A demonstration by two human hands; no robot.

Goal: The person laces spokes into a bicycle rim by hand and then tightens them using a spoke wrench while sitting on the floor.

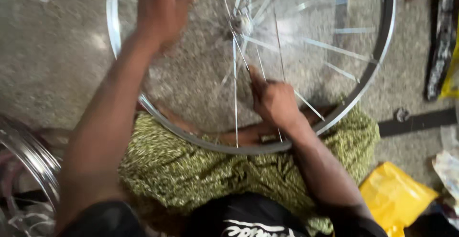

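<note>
A yellow plastic bag (394, 196) lies on the floor (57, 50) at the person's right; its contents cannot be seen. The bicycle wheel (368, 74), a bright metal rim with thin spokes and a central hub, rests on the lap over green patterned cloth (201, 170). Right hand (275, 100) is closed on a spoke (241, 53). Left hand (162, 7), blurred, is over the spokes near the rim; grip cannot be told.

Silver, shiny wheel rim (366, 81) with pale silver spokes (235, 93); green cloth (191, 165) speckled yellow on the lap; bright yellow bag (394, 196) near right; grey speckled floor (52, 50); black shirt (248, 220) with white print; second chrome rim (28, 153) near left
</note>
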